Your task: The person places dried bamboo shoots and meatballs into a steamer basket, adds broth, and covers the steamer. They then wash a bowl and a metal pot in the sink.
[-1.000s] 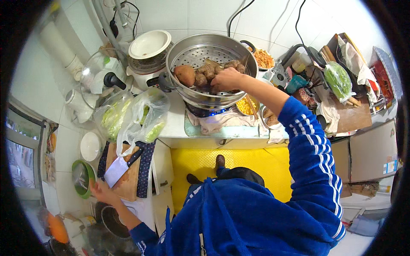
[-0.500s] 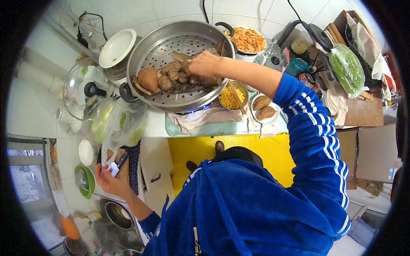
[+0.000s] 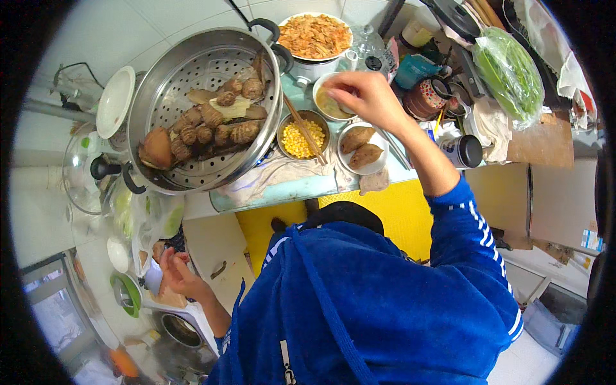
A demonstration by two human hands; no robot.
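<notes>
My loosely open right hand [image 3: 372, 99] hovers over the one-o'clock bowl [image 3: 316, 101], seemingly mid-reach, calling for careful clearance; my left hand [image 3: 181, 274] hangs half-open at eight.

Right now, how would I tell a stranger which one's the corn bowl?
Start at the big steamer. Just to its right, before the plate with two brown tubers, sits the corn bowl. Unlike its neighbours, it holds yellow kernels and has wooden chopsticks lying across it.
</notes>
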